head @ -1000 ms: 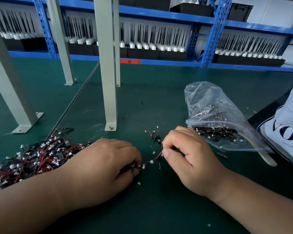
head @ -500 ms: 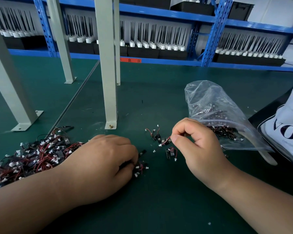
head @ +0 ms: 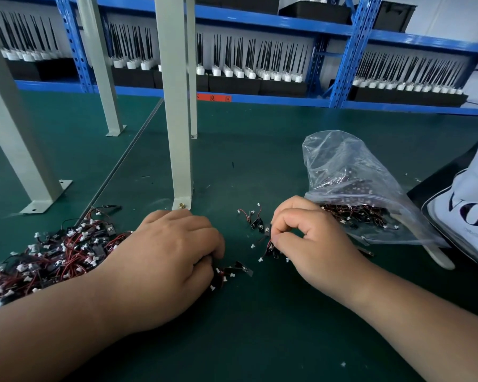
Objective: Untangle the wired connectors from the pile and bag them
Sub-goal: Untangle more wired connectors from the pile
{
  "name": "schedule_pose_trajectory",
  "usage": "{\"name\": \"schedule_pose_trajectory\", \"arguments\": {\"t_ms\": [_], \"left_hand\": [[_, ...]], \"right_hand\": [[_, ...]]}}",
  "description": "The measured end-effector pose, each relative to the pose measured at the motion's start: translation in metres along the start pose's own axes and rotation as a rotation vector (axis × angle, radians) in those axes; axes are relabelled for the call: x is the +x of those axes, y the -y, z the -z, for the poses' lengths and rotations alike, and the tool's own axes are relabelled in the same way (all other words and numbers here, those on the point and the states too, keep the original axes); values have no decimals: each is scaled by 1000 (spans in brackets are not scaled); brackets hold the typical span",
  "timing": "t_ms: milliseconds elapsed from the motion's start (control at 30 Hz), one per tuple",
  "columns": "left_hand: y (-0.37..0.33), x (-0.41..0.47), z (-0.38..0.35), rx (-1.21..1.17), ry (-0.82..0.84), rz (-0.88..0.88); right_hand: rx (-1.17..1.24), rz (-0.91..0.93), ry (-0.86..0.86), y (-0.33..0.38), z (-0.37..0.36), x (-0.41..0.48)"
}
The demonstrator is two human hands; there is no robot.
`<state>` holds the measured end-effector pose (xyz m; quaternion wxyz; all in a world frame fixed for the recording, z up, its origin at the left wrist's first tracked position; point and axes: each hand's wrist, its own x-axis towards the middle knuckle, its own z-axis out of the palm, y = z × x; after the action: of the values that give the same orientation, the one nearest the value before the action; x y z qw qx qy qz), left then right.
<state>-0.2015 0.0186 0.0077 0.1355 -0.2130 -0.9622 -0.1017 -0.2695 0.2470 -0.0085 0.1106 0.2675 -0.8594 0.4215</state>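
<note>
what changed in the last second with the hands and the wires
The connector strung between both hands has pulled free: the right hand pinches it, apart from the clump the left hand grips. Pile and bag stayed put.

Left hand (head: 166,255) gripped a cluster (head: 229,272) beside the pile (head: 53,255); right hand (head: 312,244) pinched a wired connector (head: 271,248) near the bag (head: 342,172).
</note>
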Motion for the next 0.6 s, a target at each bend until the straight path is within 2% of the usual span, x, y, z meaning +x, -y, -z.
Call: {"name": "schedule_pose_trajectory", "arguments": {"t_ms": [233,333,400,500,600], "left_hand": [[0,-1,-3,-29,63,-187],[1,-1,-3,-77,62,-216],[1,-1,-3,-74,80,-219],[1,1,-3,-45,109,-224],[2,1,-5,-42,103,-229]], "right_hand": [[-159,-13,-44,-2,-4,0],[-162,-11,-71,-1,-3,-1],[-151,55,-75,2,-2,-1],[-207,215,24,8,-1,-5],[-327,281,171,11,-1,-9]]}}
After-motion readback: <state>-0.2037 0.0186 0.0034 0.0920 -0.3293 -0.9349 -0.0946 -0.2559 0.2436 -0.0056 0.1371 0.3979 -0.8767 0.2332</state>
